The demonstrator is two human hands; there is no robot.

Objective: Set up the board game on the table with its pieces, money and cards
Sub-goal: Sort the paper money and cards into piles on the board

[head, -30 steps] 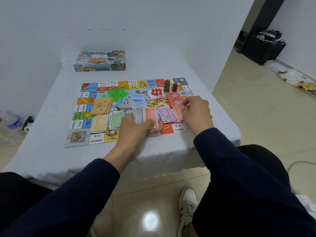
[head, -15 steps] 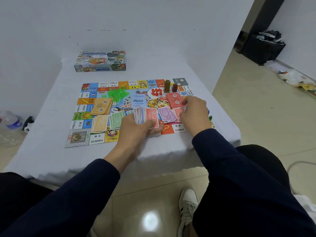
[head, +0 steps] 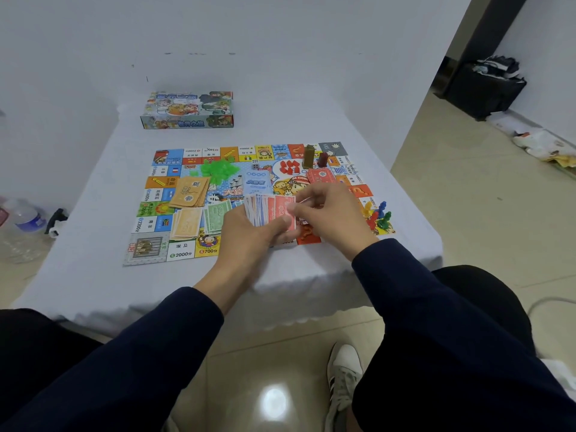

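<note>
- I saw my left hand (head: 249,232) curled round a fanned stack of play money (head: 269,210), thumb across the red note on top, held just above the near edge of the game board (head: 149,251).
- My right hand (head: 330,213) was beside it, fingertips pinching at the right end of that fan; I could not tell how many notes it had hold of.
- The board lay flat on the white table (head: 78,260), with the game box (head: 187,110) well apart from it at the far side.
- On the board sat a tan pile of notes (head: 190,194), a paler pile (head: 187,222) in front of it, and a green pile (head: 218,215) just beside my left hand.
- A heap of green plastic houses (head: 218,169) lay near the middle, with a blue card deck (head: 257,182) and a red card deck (head: 321,176) to its right.
- Two upright pieces (head: 314,157) stood near the far right corner, and coloured pawns (head: 378,216) clustered at the right edge.
- A water bottle (head: 25,216) lay on the floor to the left.
</note>
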